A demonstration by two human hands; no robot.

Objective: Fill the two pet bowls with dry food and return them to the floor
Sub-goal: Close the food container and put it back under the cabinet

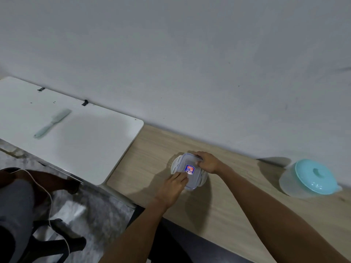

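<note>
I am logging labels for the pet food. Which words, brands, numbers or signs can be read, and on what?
Sticker on the clear box lid: blue and red print, too blurred to read.
Teal-lidded tub, brush: no text visible.

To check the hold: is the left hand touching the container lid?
Touching. Head view: fingers of the left hand lie on the container lid, beside its sticker.

Turquoise lid (315,176); pale-green brush (52,123); blue-red sticker (190,169).
</note>
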